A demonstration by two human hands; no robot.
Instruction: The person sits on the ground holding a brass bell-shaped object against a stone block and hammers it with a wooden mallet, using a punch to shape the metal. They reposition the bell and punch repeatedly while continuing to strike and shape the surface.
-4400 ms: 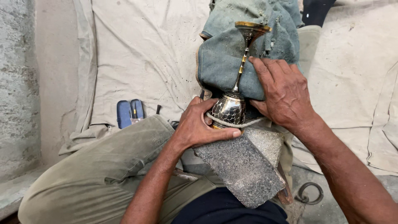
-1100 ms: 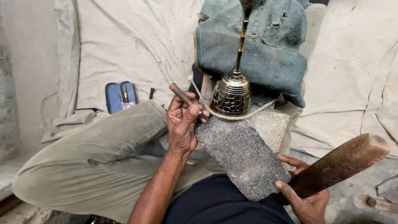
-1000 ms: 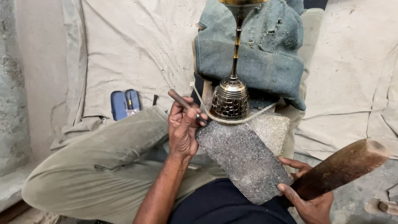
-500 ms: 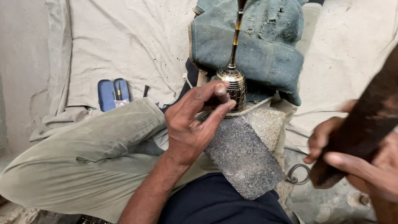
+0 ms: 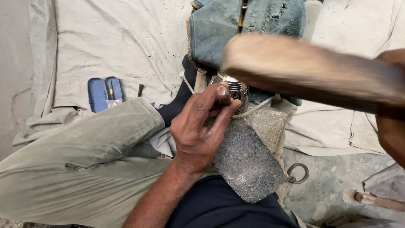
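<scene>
My left hand (image 5: 202,126) grips a small metal punch (image 5: 223,96), its tip pressed against the patterned base of a brass goblet (image 5: 234,86). The goblet lies tipped over on a speckled grey stone block (image 5: 247,158) that rests on my lap, its stem (image 5: 242,14) running up over a blue-green cloth (image 5: 257,21). My right hand (image 5: 392,122), at the right edge, holds a thick wooden mallet (image 5: 303,71), which is blurred and hovers just above the goblet and punch.
A blue case (image 5: 103,93) with small tools lies on the pale cloth (image 5: 122,42) at the left. A metal ring (image 5: 298,173) sits on the floor by the stone. A wooden handle (image 5: 375,200) lies at the lower right. My bent leg (image 5: 84,156) fills the lower left.
My right hand has lifted the mallet from low at the right and swung it over the goblet. My left hand has set the punch against the goblet's base.
</scene>
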